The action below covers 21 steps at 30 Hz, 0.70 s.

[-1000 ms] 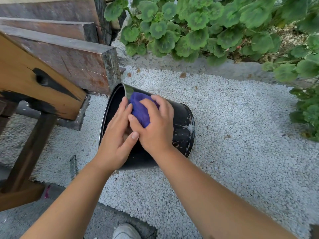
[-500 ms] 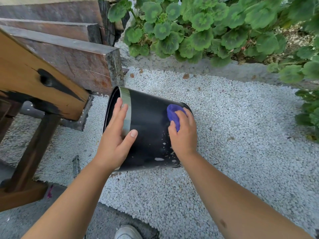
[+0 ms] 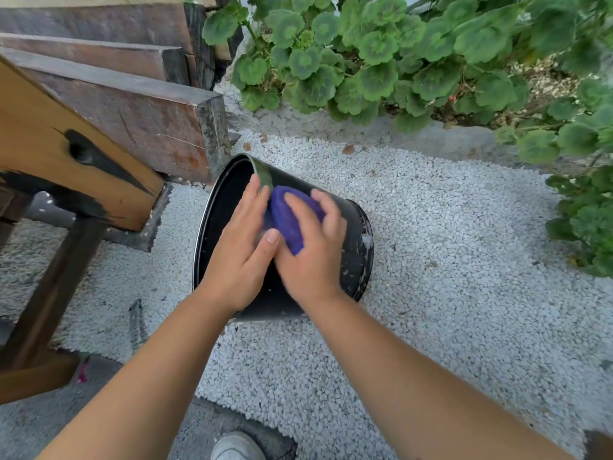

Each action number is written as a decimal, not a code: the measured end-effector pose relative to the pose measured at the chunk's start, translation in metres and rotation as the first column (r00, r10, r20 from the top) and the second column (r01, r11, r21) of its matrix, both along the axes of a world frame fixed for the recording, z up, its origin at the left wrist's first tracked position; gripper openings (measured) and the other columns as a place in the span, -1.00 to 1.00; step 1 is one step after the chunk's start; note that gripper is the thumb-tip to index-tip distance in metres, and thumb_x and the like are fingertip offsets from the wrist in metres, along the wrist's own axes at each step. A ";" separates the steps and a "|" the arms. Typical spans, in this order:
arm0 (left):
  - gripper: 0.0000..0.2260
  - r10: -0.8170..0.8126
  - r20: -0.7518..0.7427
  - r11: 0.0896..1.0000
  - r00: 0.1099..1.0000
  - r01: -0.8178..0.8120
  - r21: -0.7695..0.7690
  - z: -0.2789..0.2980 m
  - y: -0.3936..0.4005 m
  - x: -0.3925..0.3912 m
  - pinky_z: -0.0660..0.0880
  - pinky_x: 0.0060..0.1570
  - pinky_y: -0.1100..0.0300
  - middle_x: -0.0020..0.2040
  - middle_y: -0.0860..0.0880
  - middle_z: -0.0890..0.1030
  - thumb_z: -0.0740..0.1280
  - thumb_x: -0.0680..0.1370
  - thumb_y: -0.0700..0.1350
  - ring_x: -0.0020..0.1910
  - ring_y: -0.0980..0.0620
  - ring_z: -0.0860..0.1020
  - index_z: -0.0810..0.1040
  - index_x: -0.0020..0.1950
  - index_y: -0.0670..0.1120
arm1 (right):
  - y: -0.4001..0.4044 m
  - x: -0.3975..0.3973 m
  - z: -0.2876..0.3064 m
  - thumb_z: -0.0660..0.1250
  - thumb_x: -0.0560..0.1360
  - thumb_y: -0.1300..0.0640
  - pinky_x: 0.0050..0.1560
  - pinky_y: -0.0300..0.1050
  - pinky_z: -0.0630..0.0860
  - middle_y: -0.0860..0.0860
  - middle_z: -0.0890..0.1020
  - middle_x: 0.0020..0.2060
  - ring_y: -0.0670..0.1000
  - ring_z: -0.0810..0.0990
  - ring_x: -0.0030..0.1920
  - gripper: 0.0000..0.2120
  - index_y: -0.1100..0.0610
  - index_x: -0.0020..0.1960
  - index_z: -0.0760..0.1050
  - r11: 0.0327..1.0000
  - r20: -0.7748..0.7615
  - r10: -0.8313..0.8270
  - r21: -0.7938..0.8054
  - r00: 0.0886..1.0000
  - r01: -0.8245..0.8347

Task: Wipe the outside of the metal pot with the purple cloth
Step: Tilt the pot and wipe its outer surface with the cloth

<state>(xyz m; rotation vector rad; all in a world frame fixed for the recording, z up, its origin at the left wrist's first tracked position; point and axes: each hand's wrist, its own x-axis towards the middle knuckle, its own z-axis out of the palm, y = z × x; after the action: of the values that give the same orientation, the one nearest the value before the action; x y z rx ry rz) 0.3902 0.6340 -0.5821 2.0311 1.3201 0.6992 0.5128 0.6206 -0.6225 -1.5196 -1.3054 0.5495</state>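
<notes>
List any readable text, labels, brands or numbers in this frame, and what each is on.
None readable.
Pot: black side, white specks only, no label in view.
Cloth: plain purple, no tag showing.
Wooden beams: knots and stains, no print.
Shoe: white toe at bottom edge, no logo visible.
Both hands cover part of the pot's side, so any marking under them is hidden.
</notes>
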 end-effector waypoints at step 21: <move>-0.34 0.127 -0.059 0.991 0.990 -0.130 -0.044 -0.004 0.007 -0.015 -0.03 0.53 0.20 0.63 0.02 -0.03 0.09 0.59 0.20 0.58 0.15 -0.07 0.10 0.60 -0.12 | -0.012 0.038 -0.082 0.29 0.54 0.18 0.39 0.03 0.31 0.14 0.31 0.41 0.14 0.29 0.40 -0.60 0.07 0.37 0.45 0.960 0.080 -0.085 -0.261 0.993 0.103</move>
<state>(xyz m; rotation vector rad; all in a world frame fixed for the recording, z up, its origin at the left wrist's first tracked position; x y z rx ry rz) 0.3748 0.6406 -0.5865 1.9541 1.4964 0.6655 0.5508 0.6084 -0.7044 -1.8254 -1.2401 0.6356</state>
